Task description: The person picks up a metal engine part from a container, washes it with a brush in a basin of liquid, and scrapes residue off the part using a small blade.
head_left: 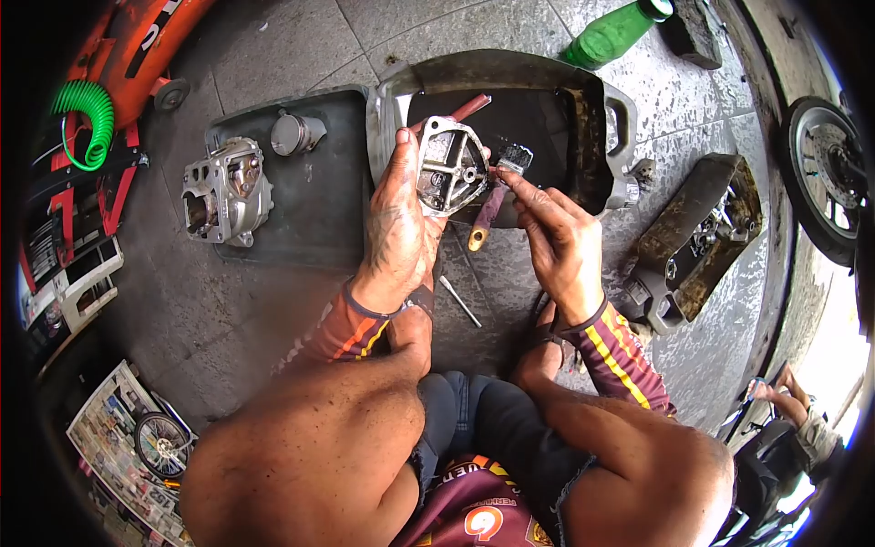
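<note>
My left hand (398, 223) holds up a metal engine cover (453, 169) by its edge, its ribbed inner side facing me. Just right of the cover, the fingers of my right hand (561, 239) are closed at the neck of a paintbrush (490, 214). Its dark wet bristles point up and away, while the purple handle with a yellow end slants down toward me. My right fingertips are close to the cover's right edge; whether they touch it is hard to tell. Beneath both hands is a dark plastic basin (497, 66) with dirty liquid inside.
A grey tray (328, 214) at left bears an engine cylinder block (228, 193) and a piston (296, 134). A red-handled tool (471, 108) lies in the basin. A thin metal rod (460, 301) is on the floor. A green bottle (620, 35) and a grimy container (670, 214) sit at right.
</note>
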{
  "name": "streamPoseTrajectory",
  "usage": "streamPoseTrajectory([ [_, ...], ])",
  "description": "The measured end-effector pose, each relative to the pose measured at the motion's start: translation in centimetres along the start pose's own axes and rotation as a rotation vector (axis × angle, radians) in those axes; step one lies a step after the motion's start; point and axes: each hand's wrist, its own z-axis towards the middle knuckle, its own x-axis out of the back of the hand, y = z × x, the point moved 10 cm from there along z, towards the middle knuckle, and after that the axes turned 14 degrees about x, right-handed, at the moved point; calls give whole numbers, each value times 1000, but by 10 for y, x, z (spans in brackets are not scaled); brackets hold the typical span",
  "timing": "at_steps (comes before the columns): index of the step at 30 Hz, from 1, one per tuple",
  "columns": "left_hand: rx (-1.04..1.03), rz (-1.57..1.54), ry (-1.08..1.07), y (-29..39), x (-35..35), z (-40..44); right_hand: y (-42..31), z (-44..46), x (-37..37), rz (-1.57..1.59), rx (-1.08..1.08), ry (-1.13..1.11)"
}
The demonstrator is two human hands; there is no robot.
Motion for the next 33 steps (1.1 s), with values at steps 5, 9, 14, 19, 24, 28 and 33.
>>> streamPoseTrajectory([
  [5,31,-40,27,-1,7,0,1,-7,-7,22,36,5],
  [9,35,-29,-12,-3,6,3,4,-12,-12,37,-3,-23],
  [14,42,-76,-12,-4,3,2,6,-6,-1,70,-23,81],
  [19,55,-112,0,-7,11,2,2,-13,-12,57,-26,-3],
  [24,57,-156,-23,-7,6,3,3,-11,-7,138,-16,89],
  [28,56,-130,-22,-5,2,3,-2,-8,-5,64,0,66],
  [33,64,-75,-16,-8,10,2,-1,-12,-13,68,-40,-5],
])
